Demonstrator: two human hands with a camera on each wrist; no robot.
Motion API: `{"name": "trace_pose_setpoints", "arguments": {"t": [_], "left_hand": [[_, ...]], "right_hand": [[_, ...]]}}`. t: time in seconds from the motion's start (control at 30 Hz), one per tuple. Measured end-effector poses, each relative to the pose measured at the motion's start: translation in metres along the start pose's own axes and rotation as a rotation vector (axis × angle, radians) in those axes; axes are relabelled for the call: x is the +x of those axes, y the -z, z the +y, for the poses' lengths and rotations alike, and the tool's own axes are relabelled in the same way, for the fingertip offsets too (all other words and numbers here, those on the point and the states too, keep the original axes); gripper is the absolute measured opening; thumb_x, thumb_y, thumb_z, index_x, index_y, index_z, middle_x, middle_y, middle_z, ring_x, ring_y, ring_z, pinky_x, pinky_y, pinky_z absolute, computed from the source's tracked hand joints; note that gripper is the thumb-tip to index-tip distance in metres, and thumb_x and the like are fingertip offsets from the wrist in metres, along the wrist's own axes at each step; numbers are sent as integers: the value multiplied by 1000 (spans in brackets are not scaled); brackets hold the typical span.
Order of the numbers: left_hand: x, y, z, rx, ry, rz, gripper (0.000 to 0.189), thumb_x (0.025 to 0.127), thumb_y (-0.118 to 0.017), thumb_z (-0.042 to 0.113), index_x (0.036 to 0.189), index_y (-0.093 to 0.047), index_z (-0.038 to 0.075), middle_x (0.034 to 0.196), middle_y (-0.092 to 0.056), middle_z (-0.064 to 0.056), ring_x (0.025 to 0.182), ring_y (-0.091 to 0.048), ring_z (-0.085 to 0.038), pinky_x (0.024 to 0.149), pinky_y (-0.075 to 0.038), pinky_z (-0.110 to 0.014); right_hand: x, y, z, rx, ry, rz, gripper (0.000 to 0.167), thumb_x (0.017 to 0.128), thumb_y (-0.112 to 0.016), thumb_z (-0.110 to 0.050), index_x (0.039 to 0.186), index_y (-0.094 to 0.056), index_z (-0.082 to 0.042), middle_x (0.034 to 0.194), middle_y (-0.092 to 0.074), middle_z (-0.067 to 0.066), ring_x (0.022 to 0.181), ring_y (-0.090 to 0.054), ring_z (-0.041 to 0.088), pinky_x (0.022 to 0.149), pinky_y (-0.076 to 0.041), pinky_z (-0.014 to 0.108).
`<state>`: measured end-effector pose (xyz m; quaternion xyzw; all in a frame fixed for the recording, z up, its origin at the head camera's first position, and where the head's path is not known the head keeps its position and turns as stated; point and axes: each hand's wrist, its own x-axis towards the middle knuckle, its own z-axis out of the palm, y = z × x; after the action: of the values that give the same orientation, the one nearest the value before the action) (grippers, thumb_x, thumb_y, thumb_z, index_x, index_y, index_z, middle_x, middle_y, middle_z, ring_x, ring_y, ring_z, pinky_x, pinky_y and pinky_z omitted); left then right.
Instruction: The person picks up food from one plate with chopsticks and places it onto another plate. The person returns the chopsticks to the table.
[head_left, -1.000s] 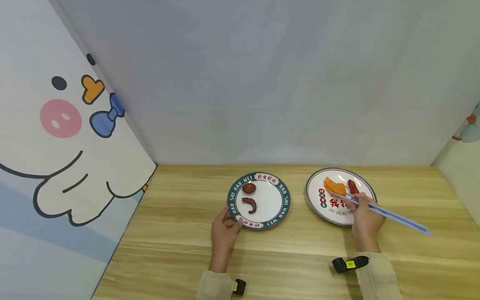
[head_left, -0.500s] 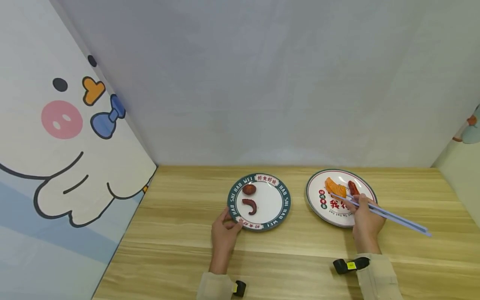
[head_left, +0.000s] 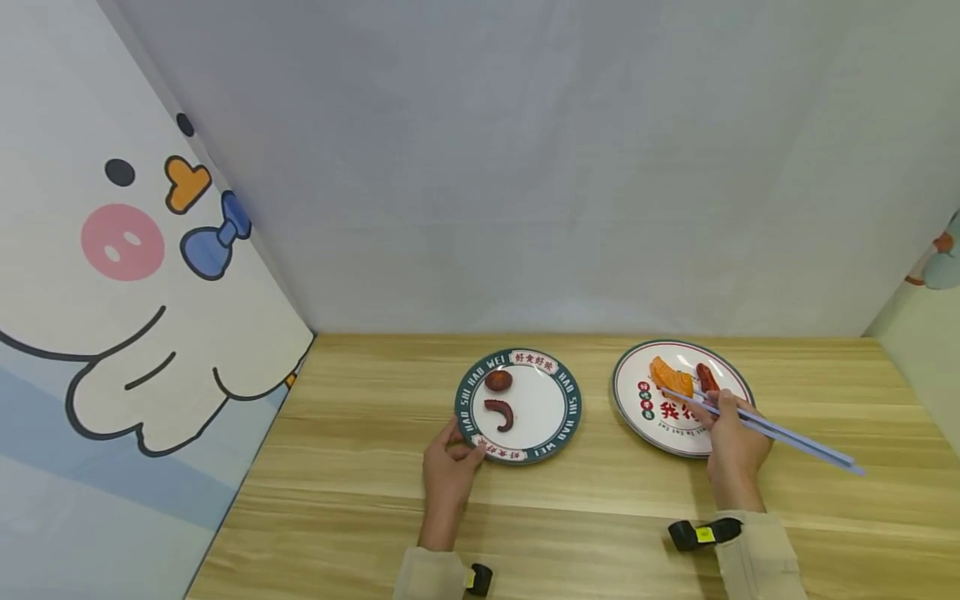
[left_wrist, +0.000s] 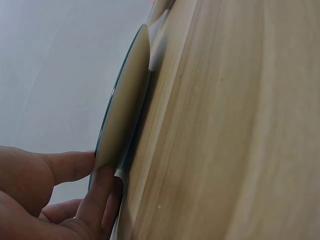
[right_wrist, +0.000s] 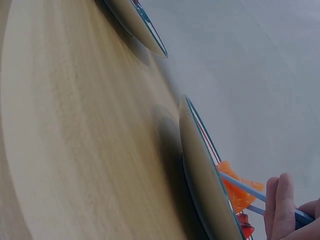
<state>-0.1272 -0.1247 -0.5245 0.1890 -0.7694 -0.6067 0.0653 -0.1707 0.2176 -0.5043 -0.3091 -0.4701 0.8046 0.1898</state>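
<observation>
My left hand (head_left: 448, 467) pinches the near left rim of a green-rimmed plate (head_left: 538, 408), with the thumb at the upper edge and fingers underneath in the left wrist view. On that plate lie a round brown piece (head_left: 498, 381) and a curled, dark red tentacle-like piece (head_left: 501, 417). In my right hand (head_left: 738, 450) is a pair of light purple chopsticks (head_left: 802, 442). Their tips meet an orange, salmon-like slice (head_left: 672, 378) on the second, white plate (head_left: 630, 387). Beside the slice sits a red piece (head_left: 707, 377), partly behind the fingers. The right wrist view shows the chopsticks (right_wrist: 242, 187) on either side of the orange slice (right_wrist: 239, 195).
Both plates stand on a wood-grain table (head_left: 585, 542), with a gap between them. A pale grey cloth wall (head_left: 562, 167) rises behind the table's far edge. At the left is a panel (head_left: 112, 333) printed with a cartoon bird.
The orange slice has turned slightly at the chopstick tips, and the chopsticks have shifted a little. My left hand keeps its hold on the plate. The head view has tilted up slightly.
</observation>
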Motion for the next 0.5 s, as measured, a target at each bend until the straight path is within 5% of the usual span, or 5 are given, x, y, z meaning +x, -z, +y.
{"name": "trace_pose_setpoints", "arguments": {"t": [0.5], "left_hand": [[1,1,1,1,9,-4,68,88,-76,-10,151,-48,-11,122,-63,-23,88,-65,-19,68,-58,-20]], "right_hand": [[-6,1,-12,60,-5,-10,25,109,-55,-8,94,-74,-2,86,-71,2,70,-76,11,72,-62,22]]}}
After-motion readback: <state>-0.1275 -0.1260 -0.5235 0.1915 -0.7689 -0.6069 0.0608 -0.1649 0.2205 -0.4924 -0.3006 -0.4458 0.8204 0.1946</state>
